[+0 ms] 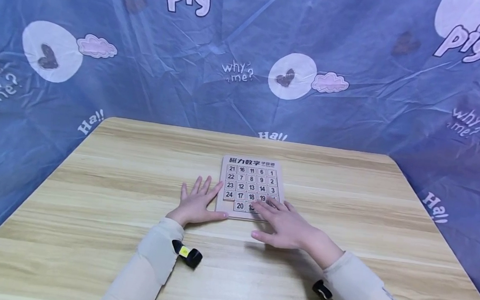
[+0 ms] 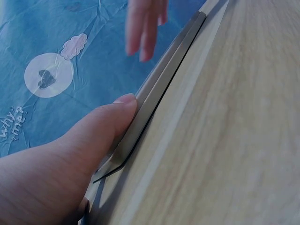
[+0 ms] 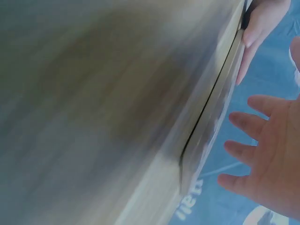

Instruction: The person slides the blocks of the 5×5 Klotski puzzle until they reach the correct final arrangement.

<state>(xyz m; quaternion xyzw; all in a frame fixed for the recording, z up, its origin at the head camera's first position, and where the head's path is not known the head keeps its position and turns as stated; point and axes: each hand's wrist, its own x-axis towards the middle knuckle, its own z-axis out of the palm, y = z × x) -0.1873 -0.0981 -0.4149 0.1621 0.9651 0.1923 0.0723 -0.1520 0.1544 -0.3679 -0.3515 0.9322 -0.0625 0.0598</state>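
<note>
A wooden number sliding puzzle (image 1: 252,162) lies flat on the table, its tiles in rows under a printed heading. In the head view the bottom left slot is vacant, beside tile 20 (image 1: 240,206). My left hand (image 1: 195,206) rests at the puzzle's left side with fingers spread, its thumb (image 2: 105,119) on the near left corner and its index fingertip at the left edge. My right hand (image 1: 286,226) reaches over the lower right tiles, fingers extended and spread, hiding several of them. In the right wrist view, its fingers (image 3: 248,124) stand apart from the board's edge.
The wood-grain table (image 1: 136,155) extends around the puzzle on all sides. Behind it hangs a blue printed cloth (image 1: 210,99), which also runs down both sides. A black strap camera (image 1: 188,254) sits at the left wrist, another (image 1: 322,290) at the right.
</note>
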